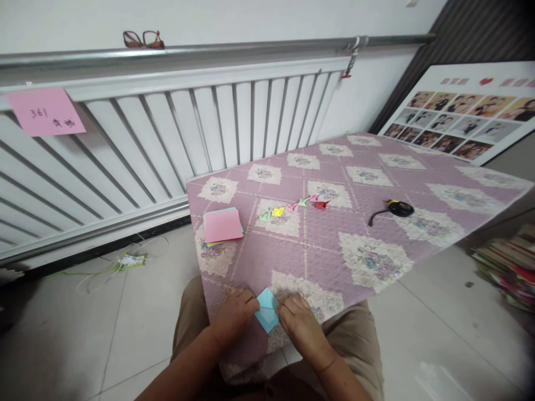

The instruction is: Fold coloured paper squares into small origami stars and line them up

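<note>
Paper [266, 318], light blue and folded to a diamond with a line across its middle, is at the near end of the bench [271, 259], between the person's 2 hands. The left hand [236, 308] pinches its left corner and the right hand [298, 317] pinches its right corner, fingers curled in on both; just how the thumbs sit is hard to make out from this height. Both hands rest low over the patterned mauve cloth.

Beyond the left hand, near the left edge, lies a stack of paper squares [223, 225], pink on top, with blue and yellow edges peeping out. Farther along, 6 small folded pieces [277, 212] form a slanting row: 2 light green, 1 yellow, 2 pink and 1 red. Well to their right is a black rounded object [400, 209] with a yellow patch and a thin dark tail.

A white radiator [223, 125] stands behind, a pink note [45, 111] marked 361 on its left part. Glasses [156, 43] rest on the pipe [251, 49] above it.
</note>
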`<state>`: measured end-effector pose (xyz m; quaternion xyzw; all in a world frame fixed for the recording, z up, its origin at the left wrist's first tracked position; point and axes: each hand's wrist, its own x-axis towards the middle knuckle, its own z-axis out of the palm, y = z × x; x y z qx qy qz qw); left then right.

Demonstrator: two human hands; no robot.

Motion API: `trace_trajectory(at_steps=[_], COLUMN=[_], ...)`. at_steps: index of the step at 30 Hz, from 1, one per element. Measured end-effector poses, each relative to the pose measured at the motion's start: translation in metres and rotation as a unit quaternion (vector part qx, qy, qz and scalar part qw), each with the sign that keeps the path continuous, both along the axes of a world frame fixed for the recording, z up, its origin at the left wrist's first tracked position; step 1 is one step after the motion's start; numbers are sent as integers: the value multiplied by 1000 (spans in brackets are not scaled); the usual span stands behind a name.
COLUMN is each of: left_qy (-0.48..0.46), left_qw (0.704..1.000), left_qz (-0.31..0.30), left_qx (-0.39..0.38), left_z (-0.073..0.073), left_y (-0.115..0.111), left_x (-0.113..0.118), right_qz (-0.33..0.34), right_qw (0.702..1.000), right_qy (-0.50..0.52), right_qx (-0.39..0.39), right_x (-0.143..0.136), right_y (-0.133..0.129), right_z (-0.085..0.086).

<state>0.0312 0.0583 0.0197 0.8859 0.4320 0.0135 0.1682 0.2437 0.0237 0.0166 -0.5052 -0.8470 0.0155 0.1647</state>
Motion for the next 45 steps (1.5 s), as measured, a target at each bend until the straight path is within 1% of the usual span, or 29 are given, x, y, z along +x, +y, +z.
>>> trace_trajectory(at_steps=[6,10,16,21,29,37,45], left_qy=[-7,-8,-35,-40,-49,-48,-41], left_qw=[1000,999,991,988,984,983,983], left_qz=[-5,-23,-50,-47,-48,-43,-46], left_qx=[11,24,122,145,165,170,170], left_z=[2,-1,-10,-11,-12,-4,-12], left_y=[-3,-5,-8,-11,-10,-13,-12], left_x=[-3,-6,-9,-10,-10,-8,-10], right_qz=[18,30,54,47,46,41,40], right_qw=[1000,1000,997,997,997,998,998], right_qy=[1,3,30,35,43,47,46], right_qx=[-2,-5,43,48,41,29,34], right_x=[1,2,4,3,4,3,2], right_y=[-1,-3,-4,-5,-6,-7,-8], right_z=[-2,0,-5,-7,-7,-5,-6])
